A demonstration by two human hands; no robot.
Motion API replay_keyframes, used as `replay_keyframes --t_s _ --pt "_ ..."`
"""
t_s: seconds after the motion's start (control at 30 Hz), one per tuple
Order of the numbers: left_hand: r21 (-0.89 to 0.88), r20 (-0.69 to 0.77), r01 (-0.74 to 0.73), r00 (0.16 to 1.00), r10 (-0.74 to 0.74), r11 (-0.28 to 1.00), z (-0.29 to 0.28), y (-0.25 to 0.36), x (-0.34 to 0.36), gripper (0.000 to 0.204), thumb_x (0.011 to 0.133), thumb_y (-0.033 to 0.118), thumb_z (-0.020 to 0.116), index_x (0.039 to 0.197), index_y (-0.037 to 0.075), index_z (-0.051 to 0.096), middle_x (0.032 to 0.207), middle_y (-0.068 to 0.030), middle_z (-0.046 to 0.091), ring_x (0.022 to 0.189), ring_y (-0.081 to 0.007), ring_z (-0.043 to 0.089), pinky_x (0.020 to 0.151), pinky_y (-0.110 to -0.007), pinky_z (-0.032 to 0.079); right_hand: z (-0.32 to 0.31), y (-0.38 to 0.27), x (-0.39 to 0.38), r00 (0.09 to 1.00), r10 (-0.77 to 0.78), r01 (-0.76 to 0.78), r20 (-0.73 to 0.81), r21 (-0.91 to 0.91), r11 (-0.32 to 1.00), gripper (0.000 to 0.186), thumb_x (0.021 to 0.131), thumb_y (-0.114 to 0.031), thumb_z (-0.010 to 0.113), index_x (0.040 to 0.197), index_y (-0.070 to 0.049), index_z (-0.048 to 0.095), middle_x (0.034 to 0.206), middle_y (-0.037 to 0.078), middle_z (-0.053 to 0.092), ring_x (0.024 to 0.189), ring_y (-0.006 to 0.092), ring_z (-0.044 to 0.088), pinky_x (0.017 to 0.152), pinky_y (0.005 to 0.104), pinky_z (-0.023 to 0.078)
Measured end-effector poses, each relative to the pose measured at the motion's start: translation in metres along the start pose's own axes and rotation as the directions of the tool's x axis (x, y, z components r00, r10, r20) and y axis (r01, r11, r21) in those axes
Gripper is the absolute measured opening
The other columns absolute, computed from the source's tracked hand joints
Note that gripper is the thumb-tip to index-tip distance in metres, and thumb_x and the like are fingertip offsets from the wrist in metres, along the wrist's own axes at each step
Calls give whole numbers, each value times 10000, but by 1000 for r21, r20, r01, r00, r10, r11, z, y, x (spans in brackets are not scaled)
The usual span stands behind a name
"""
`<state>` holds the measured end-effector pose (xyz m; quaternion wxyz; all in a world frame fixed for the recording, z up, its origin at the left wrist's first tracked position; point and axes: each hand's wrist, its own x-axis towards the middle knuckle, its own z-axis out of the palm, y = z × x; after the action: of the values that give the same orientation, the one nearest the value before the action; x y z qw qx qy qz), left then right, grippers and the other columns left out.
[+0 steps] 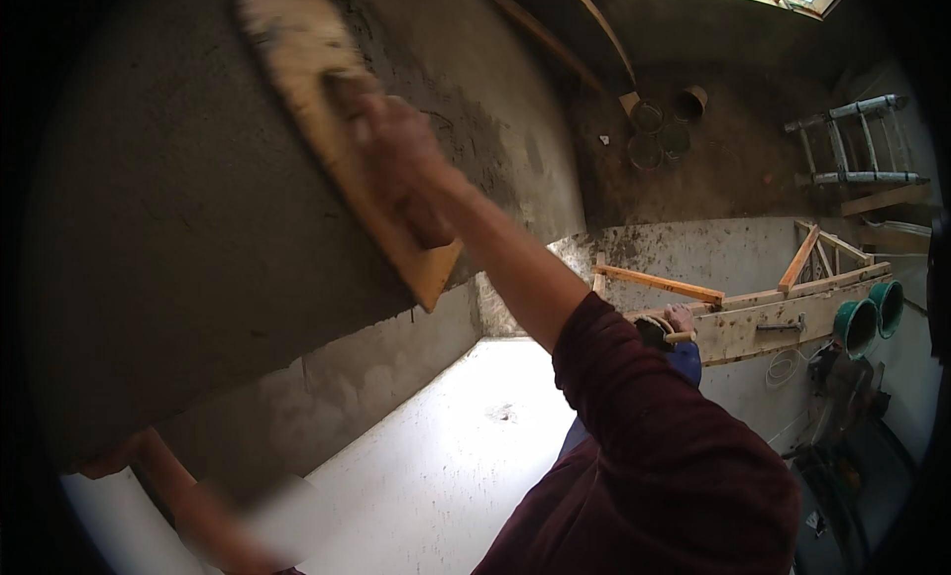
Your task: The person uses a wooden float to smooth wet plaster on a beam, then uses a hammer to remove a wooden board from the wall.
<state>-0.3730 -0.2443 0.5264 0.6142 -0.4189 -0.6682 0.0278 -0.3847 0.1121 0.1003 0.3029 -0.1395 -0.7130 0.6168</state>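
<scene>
My right hand [401,149] is closed on a long wooden float [287,60], which lies against the grey, damp-looking plaster [178,209] in the upper left, slightly blurred by motion. My left hand [111,458] is low on the left, at the lower edge of the plastered surface; its fingers are dark and hard to make out, so I cannot tell if they hold anything.
Another person's hand [679,317] and blue clothing show behind my right arm, beside a timber platform [743,342] with a hammer and green buckets [854,327]. An aluminium ladder [857,176], several buckets [688,104] and loose boards are at upper right.
</scene>
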Motion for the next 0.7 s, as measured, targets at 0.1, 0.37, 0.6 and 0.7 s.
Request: replay_keyframes --t_s 0.1,0.37,0.6,0.7 --pt "184 32 -10 999 4 983 -19 -37 -14 679 792 513 672 1168 -31 521 1103 -177 622 938 -253 668 786 -385 575 -4 56 -48 899 425 -436 109 325 839 569 1007 -493 363 1096 8 619 1053 233 644 1022 350 611 883 425 448" --pt "311 48 -353 933 357 882 10 -43 11 723 708 513 745 1144 -22 528 1171 -168 569 889 -210 659 744 -335 578 -14 65 -235 796 560 -605 230 300 737 520 1021 -459 374 1102 -6 615 905 176 636 914 276 622 829 374 463" --pt "380 126 -107 990 63 919 3 -45 -1 1027 557 683 776 1228 -28 465 1188 -201 496 980 -265 652 754 -398 581 -25 53 -108 951 296 -308 91 191 932 471 1013 -425 391 1132 -26 612 1013 219 649 993 382 618 856 420 462" --pt "300 127 -41 992 3 953 -5 -43 0 1046 528 656 809 1232 -35 460 1194 -201 493 989 -269 653 740 -414 583 -10 111 -102 878 478 -471 28 236 850 536 1011 -456 354 1123 -3 617 1034 241 652 1027 382 614 877 423 448"
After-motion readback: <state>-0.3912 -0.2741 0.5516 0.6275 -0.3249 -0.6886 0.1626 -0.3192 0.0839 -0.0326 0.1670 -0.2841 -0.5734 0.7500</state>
